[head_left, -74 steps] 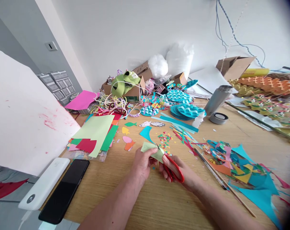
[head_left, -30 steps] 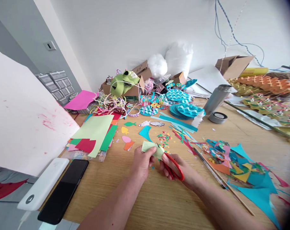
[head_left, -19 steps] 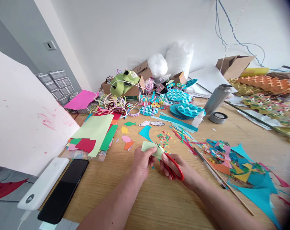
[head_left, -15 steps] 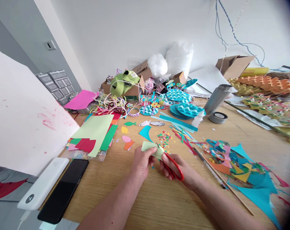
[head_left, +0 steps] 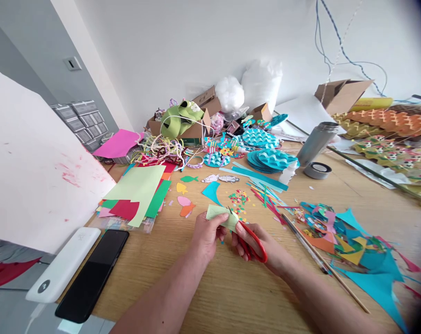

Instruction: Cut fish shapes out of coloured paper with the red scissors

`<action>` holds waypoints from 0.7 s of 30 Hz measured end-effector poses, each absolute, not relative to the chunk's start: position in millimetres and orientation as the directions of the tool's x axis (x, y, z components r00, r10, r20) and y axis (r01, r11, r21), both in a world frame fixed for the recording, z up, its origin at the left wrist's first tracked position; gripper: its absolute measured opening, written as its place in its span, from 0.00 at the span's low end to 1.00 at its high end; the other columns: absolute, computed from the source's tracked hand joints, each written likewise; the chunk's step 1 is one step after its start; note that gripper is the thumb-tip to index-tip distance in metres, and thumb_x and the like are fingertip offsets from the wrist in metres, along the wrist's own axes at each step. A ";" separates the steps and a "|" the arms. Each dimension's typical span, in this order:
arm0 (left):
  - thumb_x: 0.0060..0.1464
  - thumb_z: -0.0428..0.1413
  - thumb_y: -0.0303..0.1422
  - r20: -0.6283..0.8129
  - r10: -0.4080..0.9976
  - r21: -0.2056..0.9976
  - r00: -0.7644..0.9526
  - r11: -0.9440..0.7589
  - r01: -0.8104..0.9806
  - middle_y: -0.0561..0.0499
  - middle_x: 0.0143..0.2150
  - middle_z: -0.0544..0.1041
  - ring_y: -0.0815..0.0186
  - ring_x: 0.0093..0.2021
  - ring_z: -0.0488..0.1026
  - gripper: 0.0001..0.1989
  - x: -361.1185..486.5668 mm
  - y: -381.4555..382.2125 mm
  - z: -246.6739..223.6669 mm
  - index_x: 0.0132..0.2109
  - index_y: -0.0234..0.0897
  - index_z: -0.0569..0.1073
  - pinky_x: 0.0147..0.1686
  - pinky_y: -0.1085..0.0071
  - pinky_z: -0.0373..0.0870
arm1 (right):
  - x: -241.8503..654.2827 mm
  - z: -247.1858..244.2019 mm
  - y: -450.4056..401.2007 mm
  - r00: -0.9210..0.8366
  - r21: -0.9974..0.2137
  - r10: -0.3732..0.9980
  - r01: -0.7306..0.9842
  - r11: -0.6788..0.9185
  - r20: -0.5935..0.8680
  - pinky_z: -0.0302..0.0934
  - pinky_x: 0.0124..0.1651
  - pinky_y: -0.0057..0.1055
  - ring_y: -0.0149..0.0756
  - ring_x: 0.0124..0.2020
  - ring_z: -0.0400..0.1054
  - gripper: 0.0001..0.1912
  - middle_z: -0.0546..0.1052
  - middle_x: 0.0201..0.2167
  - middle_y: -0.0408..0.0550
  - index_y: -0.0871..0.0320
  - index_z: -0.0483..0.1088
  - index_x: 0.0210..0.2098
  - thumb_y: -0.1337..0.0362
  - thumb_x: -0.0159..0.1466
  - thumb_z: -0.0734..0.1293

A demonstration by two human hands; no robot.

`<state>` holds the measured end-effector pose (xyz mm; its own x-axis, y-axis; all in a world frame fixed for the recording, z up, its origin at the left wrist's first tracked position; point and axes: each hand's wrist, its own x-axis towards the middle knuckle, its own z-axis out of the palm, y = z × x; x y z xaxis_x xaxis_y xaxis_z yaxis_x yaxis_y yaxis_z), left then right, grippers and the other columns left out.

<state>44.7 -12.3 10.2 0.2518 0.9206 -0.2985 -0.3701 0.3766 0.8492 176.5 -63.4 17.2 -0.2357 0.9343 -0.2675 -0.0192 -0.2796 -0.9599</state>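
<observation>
Forearms (head_left: 177, 283) bare; small spot (head_left: 162, 322) on left one; fingers (head_left: 219, 221) bare.

Here at your table (head_left: 227, 297), the paper slip (head_left: 214, 212) sits in your left hand (head_left: 204, 234), the scissors (head_left: 257, 240) in your right hand (head_left: 261, 233) at the slip's right end. Just beyond, you've got confetti (head_left: 239, 198) ahead, paper fish (head_left: 189, 179) to its left. Way out left lies your smartphone (head_left: 94, 273), a power bank (head_left: 65, 264) just left of it, paper sheets (head_left: 141, 183) stacked behind both. Over to your right, a pen (head_left: 316, 260) lies left of a thin stick (head_left: 349, 290), paper scraps (head_left: 377, 257) heaped right of them. Further back, a squeeze bottle (head_left: 287, 175) stands left of the flask (head_left: 318, 144), the flask's cap (head_left: 317, 170) just before it.
</observation>
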 end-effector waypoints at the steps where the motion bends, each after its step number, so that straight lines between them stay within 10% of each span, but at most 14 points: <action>1: 0.35 0.65 0.35 -0.297 0.921 0.850 0.254 0.376 -0.369 0.55 0.19 0.69 0.75 0.16 0.60 0.13 44.7 -12.3 10.0 0.26 0.32 0.72 0.14 0.77 0.52 | 176.5 17.6 -63.4 -0.234 -0.960 0.934 -0.014 -0.279 -0.268 0.45 0.18 0.23 0.23 0.13 0.57 0.32 0.67 0.14 0.39 0.61 0.66 0.23 0.34 0.55 0.62; 21: 0.35 0.65 0.35 -0.323 0.908 0.832 0.268 0.407 -0.377 0.55 0.19 0.68 0.75 0.17 0.60 0.12 44.6 -13.2 13.1 0.26 0.32 0.73 0.15 0.76 0.52 | 175.1 15.7 -63.3 -0.204 -0.967 0.946 0.016 -0.255 -0.252 0.46 0.18 0.23 0.24 0.13 0.55 0.32 0.66 0.12 0.39 0.60 0.66 0.23 0.35 0.57 0.60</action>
<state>44.6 -13.2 13.1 0.2676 0.9078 -0.3231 -0.3771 0.4072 0.8318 175.1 -63.3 15.7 -0.2039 0.9459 -0.2525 0.0164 -0.2546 -0.9669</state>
